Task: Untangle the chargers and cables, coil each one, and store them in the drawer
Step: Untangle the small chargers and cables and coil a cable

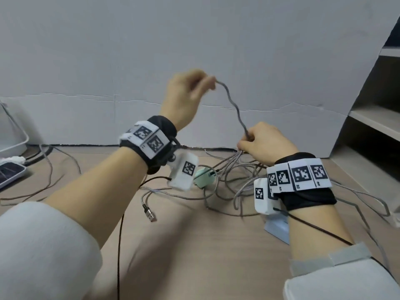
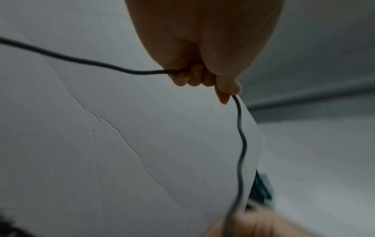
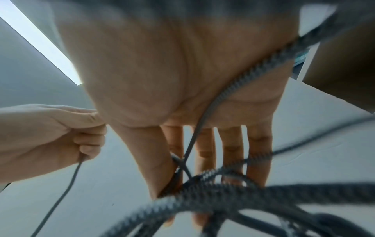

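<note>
A grey braided cable (image 1: 232,102) stretches between my two hands above the wooden floor. My left hand (image 1: 211,82) is raised and pinches its upper end; the left wrist view shows the cable (image 2: 242,144) leaving my curled fingers (image 2: 227,94) and hanging down. My right hand (image 1: 246,140) sits lower and grips the cable where several strands gather. In the right wrist view the strands (image 3: 223,192) loop round my right hand (image 3: 176,168). The tangle (image 1: 229,174) lies on the floor below, with a mint-green charger (image 1: 203,174) and a loose USB plug (image 1: 149,213).
A white tray (image 1: 13,144) and a flat device (image 1: 8,172) lie at the far left. Open shelves (image 1: 378,124) stand at the right. A pale blue block (image 1: 277,229) sits under my right wrist. A grey wall (image 1: 194,40) closes the back.
</note>
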`<state>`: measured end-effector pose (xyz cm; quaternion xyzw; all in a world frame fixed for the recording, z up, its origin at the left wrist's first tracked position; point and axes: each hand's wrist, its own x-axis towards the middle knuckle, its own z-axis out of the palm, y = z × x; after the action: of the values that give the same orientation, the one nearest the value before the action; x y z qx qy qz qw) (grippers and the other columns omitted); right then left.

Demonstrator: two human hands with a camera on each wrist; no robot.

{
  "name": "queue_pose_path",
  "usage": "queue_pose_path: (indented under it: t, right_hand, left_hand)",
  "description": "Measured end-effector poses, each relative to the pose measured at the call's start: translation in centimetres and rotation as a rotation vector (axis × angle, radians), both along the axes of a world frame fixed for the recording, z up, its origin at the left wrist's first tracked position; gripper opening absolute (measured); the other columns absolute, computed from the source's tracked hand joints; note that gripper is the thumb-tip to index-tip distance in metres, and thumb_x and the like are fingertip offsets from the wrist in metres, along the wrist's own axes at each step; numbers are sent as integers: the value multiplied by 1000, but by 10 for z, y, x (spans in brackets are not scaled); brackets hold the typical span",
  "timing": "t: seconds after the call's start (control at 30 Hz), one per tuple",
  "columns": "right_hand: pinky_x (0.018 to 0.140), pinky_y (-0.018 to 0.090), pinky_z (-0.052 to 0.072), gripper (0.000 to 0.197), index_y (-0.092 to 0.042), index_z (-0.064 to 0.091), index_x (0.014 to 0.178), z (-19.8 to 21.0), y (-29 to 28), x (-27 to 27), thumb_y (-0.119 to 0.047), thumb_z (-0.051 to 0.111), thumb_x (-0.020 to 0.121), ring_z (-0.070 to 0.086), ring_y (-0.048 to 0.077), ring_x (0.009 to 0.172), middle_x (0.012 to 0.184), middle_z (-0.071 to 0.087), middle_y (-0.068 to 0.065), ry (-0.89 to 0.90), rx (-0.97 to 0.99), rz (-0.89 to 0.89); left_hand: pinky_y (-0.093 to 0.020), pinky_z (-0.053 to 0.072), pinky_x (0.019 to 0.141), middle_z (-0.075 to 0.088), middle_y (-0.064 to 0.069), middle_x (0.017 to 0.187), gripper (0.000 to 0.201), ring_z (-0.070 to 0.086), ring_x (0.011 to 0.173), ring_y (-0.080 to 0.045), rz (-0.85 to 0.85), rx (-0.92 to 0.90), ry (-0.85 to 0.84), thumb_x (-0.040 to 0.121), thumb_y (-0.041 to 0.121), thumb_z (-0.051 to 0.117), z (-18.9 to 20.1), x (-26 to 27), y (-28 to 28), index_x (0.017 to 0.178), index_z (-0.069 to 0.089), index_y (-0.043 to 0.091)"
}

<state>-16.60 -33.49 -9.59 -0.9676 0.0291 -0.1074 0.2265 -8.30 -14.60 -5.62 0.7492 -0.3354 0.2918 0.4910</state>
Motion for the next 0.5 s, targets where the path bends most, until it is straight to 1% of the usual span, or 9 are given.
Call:
queue_pose_path:
  t: [0.07, 0.13, 0.2, 0.27, 0.33, 0.37, 0.43, 0.47, 0.5]
  right_hand:
    - [77, 31, 48, 19, -14, 72, 81, 0, -2, 2, -22, 61, 94, 66, 25, 87, 82, 72, 6, -16, 26, 7]
    - [83, 36, 54, 26, -16, 68, 73, 0, -2, 4, -23, 57, 96, 69, 24, 82, 77, 73, 4, -64, 72, 16]
    - [85, 39, 54, 29, -15, 66, 72, -1, -2, 6, -26, 57, 97, 69, 25, 81, 76, 73, 5, -73, 65, 20]
    - [85, 41, 55, 28, -15, 66, 74, -3, -3, 7, -28, 58, 97, 69, 25, 82, 78, 73, 5, -48, 51, 21]
    - [86, 41, 54, 26, -16, 65, 75, -5, -5, 8, -27, 57, 98, 68, 25, 83, 79, 73, 4, -49, 47, 14]
    - [85, 40, 54, 25, -17, 65, 76, -4, -5, 7, -25, 57, 98, 67, 26, 84, 78, 72, 3, -60, 46, 13]
    - [81, 36, 52, 21, -20, 65, 79, -3, -4, 6, -24, 57, 98, 66, 28, 82, 74, 70, 5, -97, 62, 14]
    - [78, 34, 51, 21, -21, 66, 81, -2, -3, 6, -24, 57, 98, 66, 28, 79, 72, 68, 5, -111, 76, 14]
    - [76, 34, 51, 20, -22, 67, 82, -2, -3, 6, -26, 56, 99, 65, 27, 77, 70, 66, 4, -122, 84, 13]
  left_hand:
    - [-11, 30, 56, 49, 24, 50, 24, 41, 53, 4, 43, -177, 58, 100, 22, 59, 9, 6, 11, 80, 69, 14]
    - [-13, 31, 56, 47, 22, 48, 24, 40, 52, 2, 89, -244, 113, 100, 24, 60, 10, 12, 19, 79, 69, 16]
    - [-12, 32, 54, 48, 23, 47, 25, 42, 49, 4, 171, -304, 182, 101, 25, 59, 5, 21, 27, 80, 68, 15]
    - [-14, 35, 53, 51, 19, 52, 28, 44, 49, 5, 261, -418, 269, 101, 28, 59, -3, 33, 35, 76, 67, 19]
    - [-12, 37, 53, 56, 14, 63, 31, 48, 57, 3, 323, -489, 356, 102, 29, 58, -13, 45, 43, 72, 66, 23]
    - [-11, 38, 54, 58, 12, 68, 31, 51, 61, 1, 350, -490, 397, 102, 29, 57, -19, 50, 46, 74, 66, 22]
    - [-18, 42, 61, 62, 7, 74, 28, 58, 70, -9, 423, -430, 453, 103, 29, 54, -30, 56, 51, 84, 70, 17]
    - [-22, 45, 68, 65, 3, 81, 25, 63, 79, -17, 457, -363, 478, 101, 29, 53, -33, 57, 52, 91, 72, 15]
    - [-28, 48, 78, 68, -3, 93, 24, 66, 94, -24, 509, -267, 498, 98, 28, 53, -36, 56, 51, 100, 73, 16]
